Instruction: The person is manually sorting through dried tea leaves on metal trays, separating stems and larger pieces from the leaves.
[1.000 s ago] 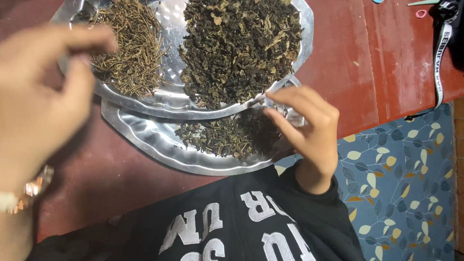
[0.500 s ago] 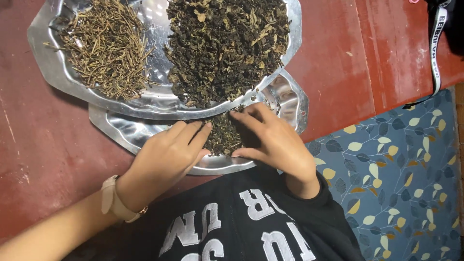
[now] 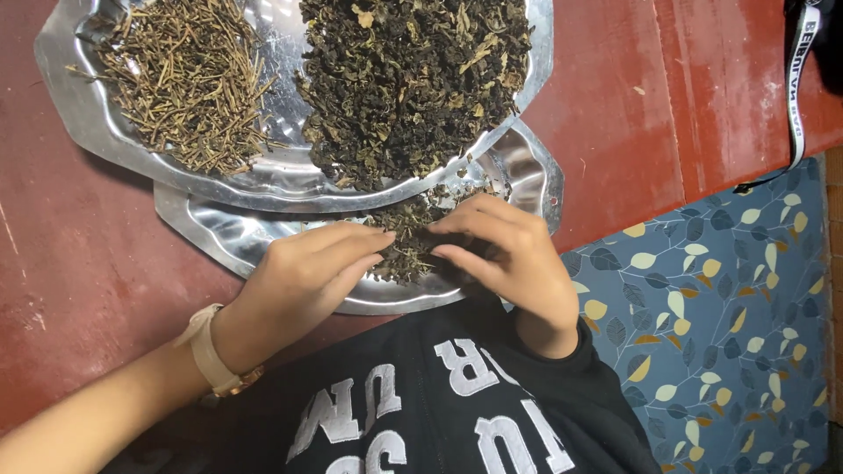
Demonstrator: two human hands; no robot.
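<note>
At the far left, a bare forearm with a pale watch strap [image 3: 204, 349] comes in over the red table [image 3: 79, 290]. Above it the upper metal tray [image 3: 83, 132] carries a pile of thin dry stems [image 3: 180, 83] on its left side and a larger heap of dark dried leaves [image 3: 413, 83] on its right. This tray overlaps the far edge of the lower metal tray [image 3: 224, 241], which lies nearer the person. The left hand [image 3: 303, 281] rests on the lower tray, fingers stretched out together and touching the small pile of leaves [image 3: 406, 239] from the left. The right hand [image 3: 505, 259] meets the same pile from the right, its fingers bent and the tips drawn close over the leaves; whether they actually pinch a piece cannot be told. The small pile lies between both hands near the middle of the lower tray. Below is a black sweater [image 3: 439, 404], and to the right a blue leaf-patterned mat [image 3: 720, 307] and a black-and-white strap [image 3: 797, 96].
</note>
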